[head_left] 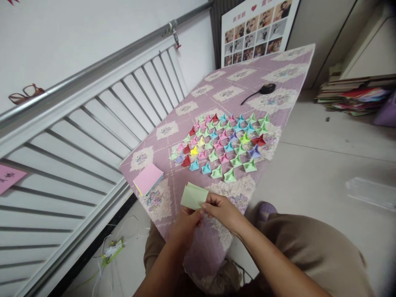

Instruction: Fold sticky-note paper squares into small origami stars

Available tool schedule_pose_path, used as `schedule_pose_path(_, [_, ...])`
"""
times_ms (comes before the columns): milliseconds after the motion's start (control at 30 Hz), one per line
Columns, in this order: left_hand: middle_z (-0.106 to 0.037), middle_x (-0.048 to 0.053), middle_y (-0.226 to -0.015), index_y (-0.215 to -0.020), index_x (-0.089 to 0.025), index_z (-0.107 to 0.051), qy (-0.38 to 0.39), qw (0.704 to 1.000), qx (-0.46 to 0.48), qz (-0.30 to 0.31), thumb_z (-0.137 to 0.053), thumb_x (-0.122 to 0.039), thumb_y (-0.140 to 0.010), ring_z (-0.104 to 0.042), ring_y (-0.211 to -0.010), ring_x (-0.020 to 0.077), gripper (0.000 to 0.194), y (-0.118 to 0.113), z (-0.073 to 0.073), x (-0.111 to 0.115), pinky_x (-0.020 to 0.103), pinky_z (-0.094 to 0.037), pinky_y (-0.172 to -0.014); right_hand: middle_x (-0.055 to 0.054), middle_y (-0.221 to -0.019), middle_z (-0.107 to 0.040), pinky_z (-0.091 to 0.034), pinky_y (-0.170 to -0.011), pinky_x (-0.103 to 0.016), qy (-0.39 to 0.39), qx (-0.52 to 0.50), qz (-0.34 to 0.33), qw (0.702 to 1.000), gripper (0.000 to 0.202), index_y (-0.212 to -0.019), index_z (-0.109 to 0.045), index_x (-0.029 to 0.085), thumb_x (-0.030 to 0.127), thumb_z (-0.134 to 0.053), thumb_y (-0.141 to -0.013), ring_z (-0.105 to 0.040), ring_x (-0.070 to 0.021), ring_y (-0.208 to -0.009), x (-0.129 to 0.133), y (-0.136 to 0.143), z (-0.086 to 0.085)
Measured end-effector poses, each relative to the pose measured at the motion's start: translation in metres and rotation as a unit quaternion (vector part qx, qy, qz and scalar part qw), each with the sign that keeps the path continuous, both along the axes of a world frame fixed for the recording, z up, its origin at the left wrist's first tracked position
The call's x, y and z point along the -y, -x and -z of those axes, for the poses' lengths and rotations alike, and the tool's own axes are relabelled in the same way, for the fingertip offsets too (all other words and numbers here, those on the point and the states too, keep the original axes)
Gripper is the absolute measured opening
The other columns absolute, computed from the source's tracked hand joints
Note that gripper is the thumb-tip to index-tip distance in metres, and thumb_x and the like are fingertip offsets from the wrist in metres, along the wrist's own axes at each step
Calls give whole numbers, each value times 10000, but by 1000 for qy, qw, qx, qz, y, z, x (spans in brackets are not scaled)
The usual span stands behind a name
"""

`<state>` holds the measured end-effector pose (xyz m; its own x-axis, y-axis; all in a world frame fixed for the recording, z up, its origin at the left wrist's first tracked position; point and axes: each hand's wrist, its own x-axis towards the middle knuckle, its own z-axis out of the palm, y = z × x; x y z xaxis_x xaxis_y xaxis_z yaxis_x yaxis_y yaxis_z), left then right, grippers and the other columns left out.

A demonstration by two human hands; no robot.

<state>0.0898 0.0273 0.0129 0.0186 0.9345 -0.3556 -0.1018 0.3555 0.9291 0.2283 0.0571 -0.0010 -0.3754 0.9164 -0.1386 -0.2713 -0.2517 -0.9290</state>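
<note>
A pale green sheet of paper (194, 198), folded over on itself, is held up above the near end of the table. My left hand (188, 218) pinches its lower edge. My right hand (219, 207) grips its lower right corner, thumb in front and fingers curled behind. Just beyond, several rows of small folded paper boats (219, 144) in green, pink, blue, red, yellow and purple stand on the cloth. To the left lies a stack of coloured square paper (149, 178), pink on top.
A purple patterned cloth (193, 123) covers the table. Farther back sits a black coiled item (267, 88) with its end trailing. A white radiator (93, 132) lines the left side. A power strip (113, 251) with cables lies on the floor.
</note>
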Motion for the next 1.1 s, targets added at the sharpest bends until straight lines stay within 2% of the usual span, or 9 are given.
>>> schedule_pose_path(367, [-442,-52,-516,-646,-165,-550,-6,999,-43,7,-710,-391,-653,-338,-481,76,278,0,1,-1,231,-270,-508,23,-614,-565,-356,-534,-236,-34,50,33,998,360,-623,-517,208,530,-640,-727,-444,-107,-548,3,2,-1])
schedule_pose_path(567, [-420,-51,-499,-594,-178,-508,-12,998,-63,15,-660,-299,-667,-325,-481,80,207,1,1,2,235,-257,-507,57,-549,-463,-329,-506,-228,-11,48,61,997,388,-620,-452,215,538,-644,-716,-398,-93,-508,1,-2,0])
schedule_pose_path(800, [-405,-57,-499,-597,-175,-499,-8,998,-53,13,-635,-262,-649,-318,-485,74,169,-4,-5,2,232,-250,-510,60,-530,-443,-315,-498,-233,-22,74,111,991,410,-654,-460,217,595,-588,-748,-392,-95,-492,-1,-8,-4])
schedule_pose_path(1100, [-388,-66,-499,-587,-180,-500,-2,997,-80,23,-646,-256,-635,-299,-486,74,171,-1,-12,2,225,-251,-506,57,-514,-398,-305,-475,-231,-34,69,100,992,447,-597,-415,216,591,-513,-820,-363,-89,-481,-1,-9,-2])
